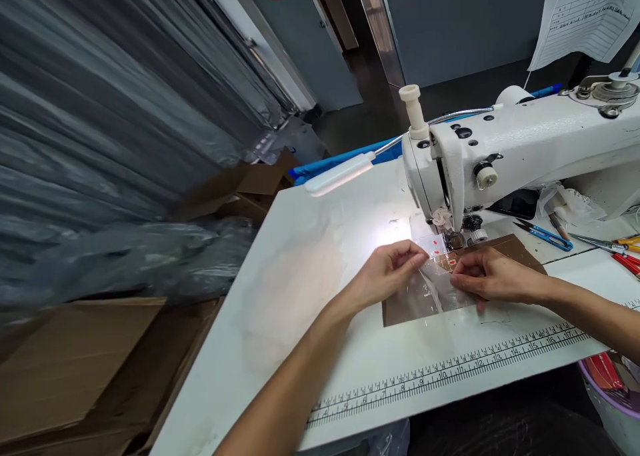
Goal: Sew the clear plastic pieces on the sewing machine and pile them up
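Note:
My left hand (393,269) is closed in a pinch on the edge of a clear plastic sheet (435,284) with small red marks near its top. Opposite it, my right hand (495,276) has thumb and fingers pressed together at the sheet's other side; the fingertips are partly hidden. Beneath both hands a flat brown piece (400,313) lies on the white table. The far end of the plastic reaches the presser foot area of a white sewing machine (530,143), just beyond my fingers.
A lamp (340,174) lights the table (300,276), which has a printed ruler (450,369) along its front. Blue thread snips (547,235), scissors (627,259) and a phone (517,203) lie right. Cardboard boxes (75,369) stand left; a bin (607,399) sits below right.

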The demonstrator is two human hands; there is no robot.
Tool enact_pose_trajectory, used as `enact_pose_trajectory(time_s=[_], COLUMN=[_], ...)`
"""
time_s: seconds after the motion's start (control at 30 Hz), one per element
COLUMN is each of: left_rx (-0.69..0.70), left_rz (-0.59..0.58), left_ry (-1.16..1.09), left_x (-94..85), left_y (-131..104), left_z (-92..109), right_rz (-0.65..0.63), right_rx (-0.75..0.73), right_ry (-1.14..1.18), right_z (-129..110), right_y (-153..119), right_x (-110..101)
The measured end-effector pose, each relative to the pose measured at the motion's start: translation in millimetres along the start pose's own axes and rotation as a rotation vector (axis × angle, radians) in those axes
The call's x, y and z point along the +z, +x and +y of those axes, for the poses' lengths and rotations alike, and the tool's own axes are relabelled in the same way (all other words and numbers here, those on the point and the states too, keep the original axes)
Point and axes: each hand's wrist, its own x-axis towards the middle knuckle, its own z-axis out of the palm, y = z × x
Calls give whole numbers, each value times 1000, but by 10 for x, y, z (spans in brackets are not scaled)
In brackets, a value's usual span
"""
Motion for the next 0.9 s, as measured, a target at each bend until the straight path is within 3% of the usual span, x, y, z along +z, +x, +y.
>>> enact_pose_trajectory(time_s=[0.07, 0.13, 0.2, 0.27, 0.4, 0.47, 0.57, 0.63, 0.7, 0.8, 0.9], left_rx=[66, 184, 303, 344, 499, 686, 758, 750, 681, 449, 277], left_rz=[-28, -70, -67, -15, 184, 122, -32, -11, 86, 223, 287], left_ry=[174, 447, 700, 809, 846, 762, 692, 712, 673, 474, 335], left_x=[-40, -59, -52, -31, 30, 75, 166, 224, 266, 296, 310], left_y=[170, 376, 554, 630, 367, 121, -144, -190, -159, -83, -61], left_z=[-18, -67, -147, -227, -235, -162, -76, -78, -110, -140, -119], right_rz=[46, 191, 366, 454, 412, 375, 333, 293, 255, 268, 263], right_rx=[47, 67, 2, -141, -321, -301, -264, -247, -247, -315, -460], right_ry=[-124, -369, -643, -821, -904, -876, -817, -796, -766, -671, -657], right_z=[-49, -61, -10, 91, 267, 285, 242, 204, 186, 213, 274], right_y=[59, 123, 174, 199, 186, 177, 183, 187, 171, 101, 17], right_x=[22, 49, 75, 92, 86, 69, 23, -25, -81, -141, -103])
